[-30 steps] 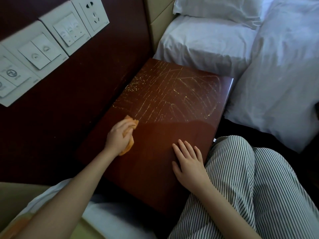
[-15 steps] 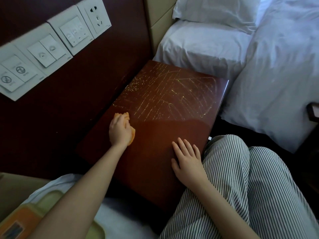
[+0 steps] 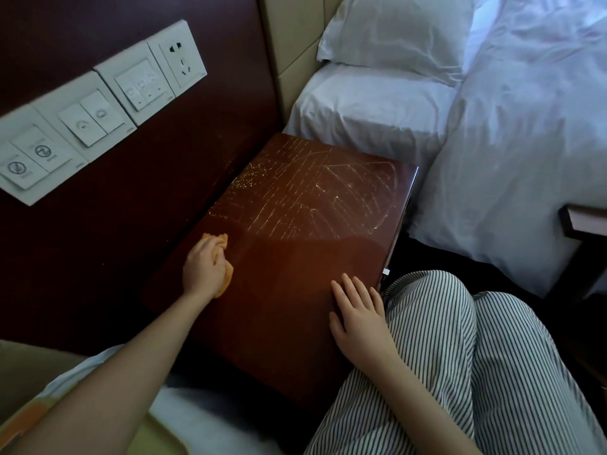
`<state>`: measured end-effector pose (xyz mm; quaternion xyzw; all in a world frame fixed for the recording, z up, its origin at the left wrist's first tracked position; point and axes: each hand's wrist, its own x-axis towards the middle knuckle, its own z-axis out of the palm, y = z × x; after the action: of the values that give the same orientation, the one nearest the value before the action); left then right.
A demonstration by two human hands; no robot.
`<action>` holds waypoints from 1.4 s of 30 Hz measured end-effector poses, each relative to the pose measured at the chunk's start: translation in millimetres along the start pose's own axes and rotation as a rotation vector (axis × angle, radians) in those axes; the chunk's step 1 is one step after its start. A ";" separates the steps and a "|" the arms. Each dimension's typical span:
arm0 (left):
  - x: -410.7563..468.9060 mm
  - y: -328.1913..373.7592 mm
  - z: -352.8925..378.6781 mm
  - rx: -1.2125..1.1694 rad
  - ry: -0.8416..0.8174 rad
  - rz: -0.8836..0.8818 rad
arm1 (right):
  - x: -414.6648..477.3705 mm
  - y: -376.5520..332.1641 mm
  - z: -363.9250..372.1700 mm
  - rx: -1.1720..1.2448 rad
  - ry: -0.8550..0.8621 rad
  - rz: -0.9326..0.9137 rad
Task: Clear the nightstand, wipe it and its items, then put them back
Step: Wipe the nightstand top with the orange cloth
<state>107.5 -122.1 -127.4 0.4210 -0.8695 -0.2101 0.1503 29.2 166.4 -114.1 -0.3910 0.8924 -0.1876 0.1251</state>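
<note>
Left hand grips a bunched orange cloth and presses it onto the nightstand close to the wall-side edge, about halfway along it. Right hand lies flat and relaxed, fingers straight and slightly spread, at the front edge just beside a knee in striped trousers.

On the dark wall panel above, a row of white switch plates carries small pictograms with tiny captions under them, too small to read. A white socket ends the row at the bed side.

The nightstand top is glossy, dark reddish-brown wood. Its far half, toward the bed, is crossed by pale yellowish streaks and specks, some straight and some curved. The half nearer the hands looks smooth with a warm sheen. A white pillow and duvet lie beyond its far edge.
</note>
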 end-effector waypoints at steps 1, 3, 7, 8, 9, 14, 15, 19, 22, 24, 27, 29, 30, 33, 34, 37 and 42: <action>5.8 7.5 5.1 0.002 0.031 -0.068 | -1.5 0.8 0.0 -0.001 0.013 -0.002; 12.7 24.1 15.8 -0.001 0.049 -0.129 | -4.2 2.3 -1.6 -0.016 0.011 0.008; 1.4 50.0 35.0 -0.054 -0.099 0.097 | -8.7 5.1 -7.1 -0.022 -0.018 0.048; -7.2 53.4 37.0 -0.063 -0.146 0.187 | -9.3 5.6 -7.7 -0.028 -0.024 0.050; -16.2 54.2 36.7 -0.067 -0.184 0.286 | -9.8 5.3 -9.1 -0.033 -0.026 0.048; -30.5 21.5 13.0 -0.075 -0.349 0.538 | -12.2 6.5 -10.7 -0.034 -0.028 0.037; -27.2 12.4 10.0 -0.071 -0.332 0.503 | -12.4 6.7 -11.0 -0.029 -0.024 0.034; -5.2 2.6 8.9 -0.014 -0.115 0.169 | -13.1 6.7 -11.5 -0.013 0.006 0.032; 3.7 28.4 19.9 -0.005 0.024 -0.088 | -14.8 7.8 -12.1 -0.022 -0.002 0.030; 1.1 51.7 29.1 -0.013 0.071 -0.154 | -16.4 9.6 -12.3 -0.043 -0.007 0.007; -11.9 80.1 43.7 -0.040 -0.018 0.009 | -18.4 11.5 -11.6 -0.044 -0.006 0.006; -27.8 88.3 50.4 -0.062 -0.131 0.160 | -19.7 11.3 -11.2 -0.042 0.001 0.010; -37.2 87.9 50.7 -0.067 -0.172 0.237 | -20.5 11.0 -11.5 -0.042 0.001 0.008; -64.5 68.7 36.6 -0.114 -0.273 0.485 | -21.0 12.9 -12.7 -0.036 0.000 0.017; -69.8 58.6 28.9 -0.128 -0.315 0.552 | -20.8 13.7 -13.5 -0.026 0.003 0.023; -66.4 29.4 10.8 -0.107 -0.323 0.538 | -19.8 14.3 -15.0 -0.017 0.014 0.030; -24.8 28.0 13.7 -0.009 -0.078 0.076 | -20.0 13.3 -14.8 -0.001 0.027 0.035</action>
<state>97.6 -83.5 -127.5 0.3783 -0.8891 -0.2245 0.1261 28.3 193.1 -105.0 -0.3730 0.9006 -0.1903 0.1161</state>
